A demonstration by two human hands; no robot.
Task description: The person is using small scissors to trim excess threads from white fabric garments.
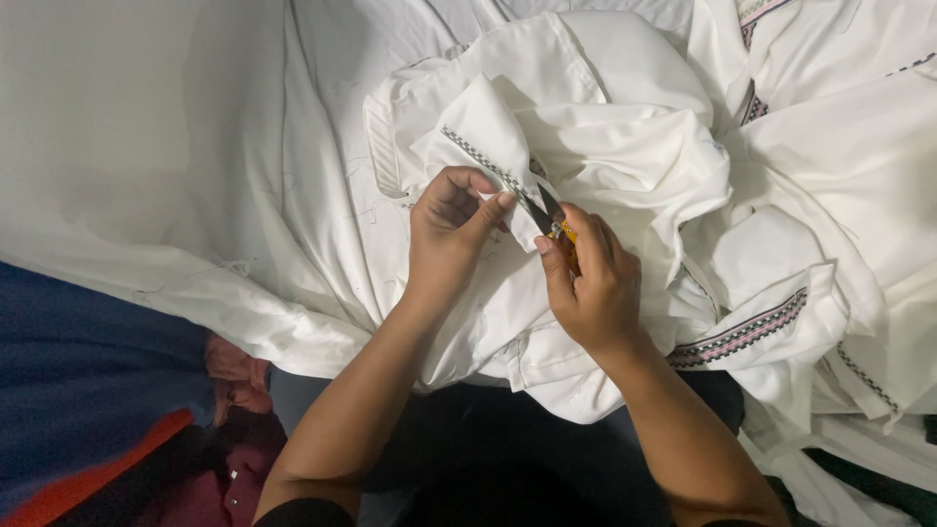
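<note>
My left hand (449,234) pinches a fold of a white garment (595,117) just beside a strip of black-and-white patterned trim (478,158). My right hand (590,283) grips small thread snips with an orange-yellow handle (554,222). Their dark blades point up and left at the pinched edge of the trim. The two hands are close together over the bunched cloth in the middle of the head view.
More white garments with dark and pink embroidered bands (747,330) are piled to the right. A white sheet (195,195) with loose thread bits covers the left. Blue, orange and maroon cloth (117,410) lies at the lower left.
</note>
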